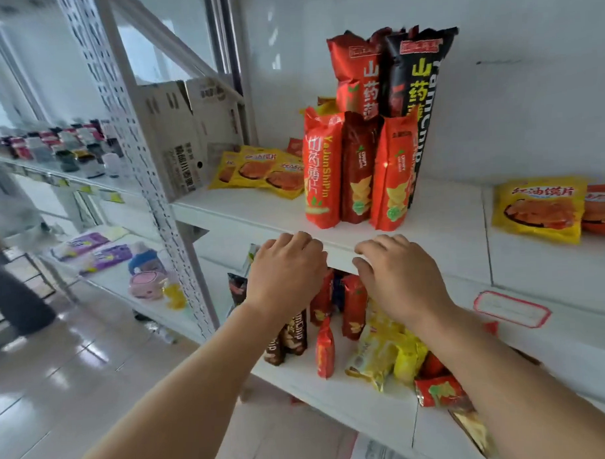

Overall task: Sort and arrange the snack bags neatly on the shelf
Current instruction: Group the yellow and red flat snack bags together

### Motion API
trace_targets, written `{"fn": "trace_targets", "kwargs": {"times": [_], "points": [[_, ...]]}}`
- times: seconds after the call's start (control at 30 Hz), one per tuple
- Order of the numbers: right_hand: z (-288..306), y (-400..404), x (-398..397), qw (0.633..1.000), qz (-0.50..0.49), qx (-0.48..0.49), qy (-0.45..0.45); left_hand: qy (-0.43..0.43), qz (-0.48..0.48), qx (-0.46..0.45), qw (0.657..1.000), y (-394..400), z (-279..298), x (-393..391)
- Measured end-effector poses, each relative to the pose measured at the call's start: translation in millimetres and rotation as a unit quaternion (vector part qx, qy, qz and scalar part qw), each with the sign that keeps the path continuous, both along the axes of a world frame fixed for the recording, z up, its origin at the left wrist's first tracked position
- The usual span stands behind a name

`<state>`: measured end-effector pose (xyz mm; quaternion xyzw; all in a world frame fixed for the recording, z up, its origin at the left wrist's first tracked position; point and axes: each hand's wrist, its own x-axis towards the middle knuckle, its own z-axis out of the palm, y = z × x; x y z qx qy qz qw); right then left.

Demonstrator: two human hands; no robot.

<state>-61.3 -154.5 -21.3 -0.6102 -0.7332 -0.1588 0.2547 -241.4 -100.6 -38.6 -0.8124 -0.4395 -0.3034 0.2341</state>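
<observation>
On the upper white shelf [448, 220] stand three red yam-chip bags [321, 170] in front, with a taller red bag [355, 73] and a black bag [421, 87] behind them. Flat yellow bags [258, 170] lie to their left, and another yellow bag [540, 214] lies at the right. My left hand [285, 271] and my right hand [399, 277] hover palm-down at the shelf's front edge, fingers apart, holding nothing. Below them the lower shelf [334, 396] carries a jumble of red bags [353, 306], brown bags [291, 336] and yellow bags [384, 353].
A perforated white upright [148, 173] stands left of the shelves, with cardboard boxes [184, 130] behind it. Further left, another rack holds small bottles [61, 145] and plush toys [148, 276]. A person's dark leg [15, 291] is on the tiled floor at far left.
</observation>
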Motion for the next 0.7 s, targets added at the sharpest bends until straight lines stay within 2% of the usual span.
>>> {"fn": "trace_targets", "kwargs": {"times": [0.23, 0.4, 0.7], "points": [[15, 44, -81, 0.999, 0.032, -0.015, 0.040, -0.037, 0.055, 0.017, 0.998, 41, 15, -78], [12, 105, -116, 0.992, 0.043, -0.041, 0.115, -0.055, 0.085, 0.015, 0.995, 97, 17, -112], [6, 255, -153, 0.957, -0.013, -0.080, 0.278, -0.117, 0.124, -0.083, 0.982, 235, 26, -142]]}}
